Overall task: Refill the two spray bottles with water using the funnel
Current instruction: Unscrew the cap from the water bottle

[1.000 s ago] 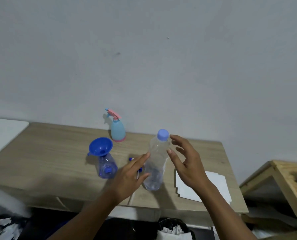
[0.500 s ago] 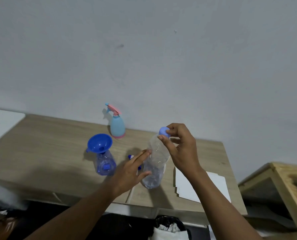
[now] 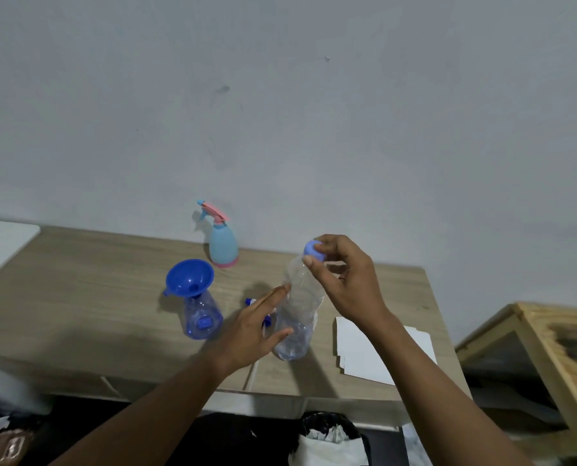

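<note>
A clear water bottle [image 3: 297, 317] stands upright near the middle of the wooden table [image 3: 78, 297]. My right hand [image 3: 344, 280] pinches its light-blue cap [image 3: 313, 249] between thumb and fingers. My left hand [image 3: 253, 327] rests against the bottle's left side with straight fingers. A blue funnel [image 3: 189, 277] sits in the neck of a clear blue spray bottle [image 3: 201, 317] to the left. Its blue sprayer head [image 3: 251, 301] lies behind my left hand, mostly hidden. A light-blue spray bottle with a pink trigger [image 3: 222, 242] stands at the back by the wall.
White sheets of paper [image 3: 357, 351] lie on the table to the right of the water bottle. A wooden frame [image 3: 535, 334] stands at the far right. A bin with a bag [image 3: 331, 435] sits below the table's front edge.
My right hand moved from beside the bottle onto the cap and now pinches it. My left hand stays against the bottle's side. The bottle leans slightly left.
</note>
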Tool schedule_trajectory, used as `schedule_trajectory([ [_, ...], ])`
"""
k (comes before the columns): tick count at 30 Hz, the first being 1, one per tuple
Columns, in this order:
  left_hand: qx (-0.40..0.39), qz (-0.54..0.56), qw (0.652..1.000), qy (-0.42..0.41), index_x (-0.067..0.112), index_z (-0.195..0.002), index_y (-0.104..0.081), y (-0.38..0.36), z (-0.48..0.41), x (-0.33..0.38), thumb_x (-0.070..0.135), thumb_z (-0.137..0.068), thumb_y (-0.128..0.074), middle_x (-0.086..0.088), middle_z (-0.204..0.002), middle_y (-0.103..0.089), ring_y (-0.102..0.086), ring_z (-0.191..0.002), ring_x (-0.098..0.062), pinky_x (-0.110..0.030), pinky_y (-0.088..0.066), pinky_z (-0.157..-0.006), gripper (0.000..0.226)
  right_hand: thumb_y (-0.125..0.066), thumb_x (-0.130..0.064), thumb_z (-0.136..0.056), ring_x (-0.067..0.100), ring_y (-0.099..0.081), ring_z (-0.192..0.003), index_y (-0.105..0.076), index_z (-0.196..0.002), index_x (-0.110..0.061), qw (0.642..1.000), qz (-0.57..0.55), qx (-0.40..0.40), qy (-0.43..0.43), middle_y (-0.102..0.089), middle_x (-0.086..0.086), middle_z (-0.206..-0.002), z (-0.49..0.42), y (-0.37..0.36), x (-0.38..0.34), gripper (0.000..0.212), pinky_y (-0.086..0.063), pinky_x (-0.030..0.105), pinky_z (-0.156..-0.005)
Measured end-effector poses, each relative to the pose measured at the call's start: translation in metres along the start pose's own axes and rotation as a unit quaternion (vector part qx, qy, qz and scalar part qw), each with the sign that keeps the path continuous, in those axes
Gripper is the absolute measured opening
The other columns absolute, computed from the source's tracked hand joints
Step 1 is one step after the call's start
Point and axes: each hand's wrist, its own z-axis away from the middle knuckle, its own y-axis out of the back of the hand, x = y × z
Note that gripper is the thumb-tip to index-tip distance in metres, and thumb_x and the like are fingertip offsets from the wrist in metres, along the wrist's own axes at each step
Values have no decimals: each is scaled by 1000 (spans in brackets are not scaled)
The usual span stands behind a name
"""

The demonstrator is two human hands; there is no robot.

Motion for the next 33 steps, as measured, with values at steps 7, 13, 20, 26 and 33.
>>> schedule_trajectory([
  [7,48,0,997,59,62,-142,-18,-14,5,9,61,-85,-63,15,-139,-56,-61,-105,2,-11,-52,-79,72,-73,-20,-91,5,-68,-88,-64,-96,-15,999,22,25,28,-66,-25,-99,-3,-8,-2,11,-54,23,-71],
  [13,41,18,998,40,71,-137,-10,-8,3,9,51,-88,-66,14,-149,-46,-58,-117,-4,-23,-55,-89,77,-61,-25,-97,7,-66,-95,-62,-107,-28,999,32,-21,-7,-64,-26,-116,0,-4,-7,10,-57,38,-83],
  [20,42,3,998,48,76,-132,-7,-8,3,7,60,-86,-62,14,-147,-49,-60,-118,-8,-41,-58,-92,74,-75,-26,-90,4,-64,-84,-63,-91,-17,998,46,26,20,-67,-11,-95,-6,-8,-9,15,-55,24,-69],
  [26,38,34,998,44,72,-139,-9,-9,1,8,54,-86,-66,11,-145,-51,-61,-114,-10,-42,-59,-90,80,-62,-24,-98,2,-66,-92,-61,-108,-22,998,50,-35,-4,-63,-30,-113,-3,0,-11,11,-59,33,-81],
  [33,38,40,997,48,74,-137,-8,-10,2,7,65,-82,-60,11,-145,-50,-61,-114,-8,-44,-58,-91,76,-72,-32,-91,9,-68,-90,-57,-84,-22,998,50,31,24,-59,-12,-95,-4,-9,-12,19,-55,26,-68],
])
